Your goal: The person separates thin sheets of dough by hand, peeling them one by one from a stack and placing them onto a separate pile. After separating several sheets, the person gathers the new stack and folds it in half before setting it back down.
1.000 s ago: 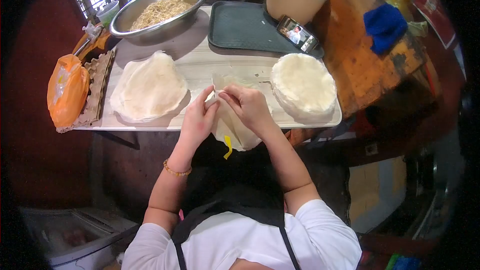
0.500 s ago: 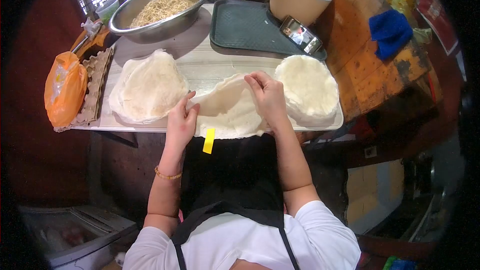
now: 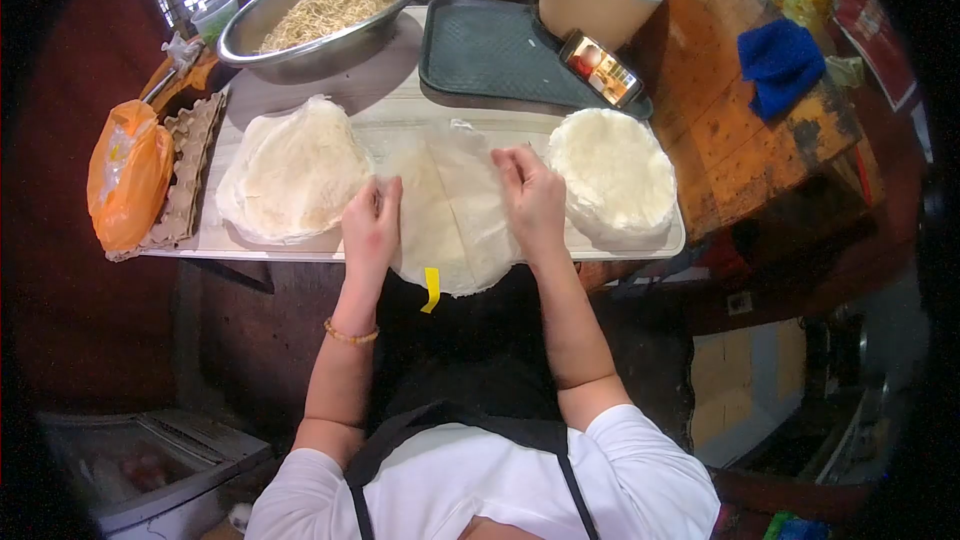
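Left hand [image 3: 372,225] and right hand [image 3: 532,195] pinch the thin sheet [image 3: 450,210] in their fingers, flat on the worktop [image 3: 395,108] between the left pile [image 3: 295,175] and right pile [image 3: 612,175], so it gets no folds.

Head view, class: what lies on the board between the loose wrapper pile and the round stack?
One thin wrapper sheet, spread out, held by left hand and right hand; head view.

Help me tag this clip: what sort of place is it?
Probably a food stall's prep table: a wrapper sheet spread beside a stack of round wrappers, a steel bowl of noodle-like strands, and a serving tray.
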A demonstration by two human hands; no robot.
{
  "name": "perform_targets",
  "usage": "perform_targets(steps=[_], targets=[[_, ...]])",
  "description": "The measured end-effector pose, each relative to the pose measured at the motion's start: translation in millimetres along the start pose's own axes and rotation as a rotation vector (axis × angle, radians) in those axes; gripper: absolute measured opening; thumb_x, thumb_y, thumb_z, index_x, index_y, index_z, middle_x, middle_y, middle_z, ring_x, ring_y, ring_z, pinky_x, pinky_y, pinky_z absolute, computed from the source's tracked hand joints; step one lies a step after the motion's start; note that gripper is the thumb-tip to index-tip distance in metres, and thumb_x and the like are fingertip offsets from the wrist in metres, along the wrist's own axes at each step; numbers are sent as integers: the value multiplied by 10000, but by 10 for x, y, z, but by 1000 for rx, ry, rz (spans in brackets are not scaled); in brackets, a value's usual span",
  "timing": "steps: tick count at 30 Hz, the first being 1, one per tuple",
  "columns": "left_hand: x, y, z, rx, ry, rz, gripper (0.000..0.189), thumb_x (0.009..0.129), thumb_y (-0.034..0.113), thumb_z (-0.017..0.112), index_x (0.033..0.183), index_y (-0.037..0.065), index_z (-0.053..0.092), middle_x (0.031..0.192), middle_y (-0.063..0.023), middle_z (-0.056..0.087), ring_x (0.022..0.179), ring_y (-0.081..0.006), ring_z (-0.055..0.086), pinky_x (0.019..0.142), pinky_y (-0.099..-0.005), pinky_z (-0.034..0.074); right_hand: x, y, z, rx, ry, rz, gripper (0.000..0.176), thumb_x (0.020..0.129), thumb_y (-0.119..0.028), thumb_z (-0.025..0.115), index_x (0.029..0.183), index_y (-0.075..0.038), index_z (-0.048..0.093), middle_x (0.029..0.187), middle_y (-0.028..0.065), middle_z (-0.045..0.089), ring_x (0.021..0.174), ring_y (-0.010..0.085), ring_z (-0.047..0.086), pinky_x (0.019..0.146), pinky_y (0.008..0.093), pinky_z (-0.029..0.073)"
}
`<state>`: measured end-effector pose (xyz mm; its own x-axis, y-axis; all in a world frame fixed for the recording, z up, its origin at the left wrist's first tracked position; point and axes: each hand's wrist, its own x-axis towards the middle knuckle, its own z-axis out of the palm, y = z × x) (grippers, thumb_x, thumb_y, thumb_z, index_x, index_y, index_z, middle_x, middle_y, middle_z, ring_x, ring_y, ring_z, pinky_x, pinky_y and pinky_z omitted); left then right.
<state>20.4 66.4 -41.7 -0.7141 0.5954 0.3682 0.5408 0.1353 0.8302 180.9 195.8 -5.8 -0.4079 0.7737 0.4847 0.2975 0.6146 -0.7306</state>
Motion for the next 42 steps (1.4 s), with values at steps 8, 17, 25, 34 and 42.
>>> perform_targets(steps=[8, 17, 25, 34, 42], targets=[[75, -61, 1, -154, 88, -48, 323, 981, 211, 565, 769, -29, 522, 587, -167, 431, 539, -201, 382, 527, -373, 353, 203, 130, -246, 76, 125, 69, 306, 969, -288, 598, 869, -2, 645, 657, 184, 593, 559, 253, 550, 566, 382, 431], [69, -130, -26, -78, 102, -12, 347, 983, 219, 564, 752, -29, 495, 595, -163, 391, 557, -180, 370, 531, -369, 351, 260, 367, -449, 38, 235, 27, 269, 954, -230, 626, 864, 24, 630, 636, 154, 571, 550, 187, 466, 558, 337, 413], [73, -126, -23, -71, 70, -4, 353, 978, 220, 571, 749, -38, 500, 592, -172, 388, 543, -187, 358, 519, -368, 345, 255, 449, -646, 66, 235, 56, 236, 946, -193, 630, 871, 30, 637, 626, 44, 533, 621, 90, 448, 587, 280, 407], [84, -166, -33, -31, 60, -9, 341, 975, 226, 572, 764, -39, 530, 602, -209, 434, 534, -225, 379, 525, -385, 354, 297, 638, -927, 56, 236, 87, 233, 941, -180, 635, 850, 34, 631, 639, 35, 526, 643, 74, 435, 592, 262, 396], [82, -132, -30, -29, 67, -16, 346, 978, 233, 562, 768, -40, 527, 611, -229, 449, 546, -274, 381, 545, -400, 363, 394, 809, -1229, 36, 246, 95, 240, 937, -181, 644, 815, 25, 629, 666, -28, 538, 648, 47, 431, 585, 232, 372]])
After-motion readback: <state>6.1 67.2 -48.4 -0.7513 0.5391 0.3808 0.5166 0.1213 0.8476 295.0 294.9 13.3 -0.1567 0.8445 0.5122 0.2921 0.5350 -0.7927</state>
